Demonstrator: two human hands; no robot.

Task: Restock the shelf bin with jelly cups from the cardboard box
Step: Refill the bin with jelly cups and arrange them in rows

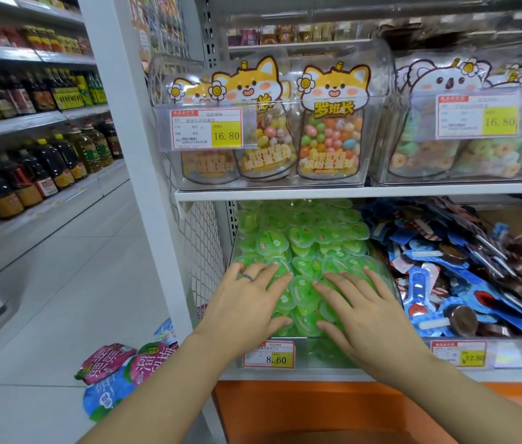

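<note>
Grip wide: left hand (250, 302) and right hand (368, 312) lie flat on jelly cups (304, 238), hiding those beneath.

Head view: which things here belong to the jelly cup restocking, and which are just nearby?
Job: jelly cups, shelf bin holding them, left hand and right hand resting flat on the cups.
Nearby: blue snack packets, candy bags above, oil bottles, pouches on the floor.

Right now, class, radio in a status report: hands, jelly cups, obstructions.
Left hand open, flat on jelly cups. Right hand open, likewise. Shelf bin heaped. Nothing blocking.
</note>
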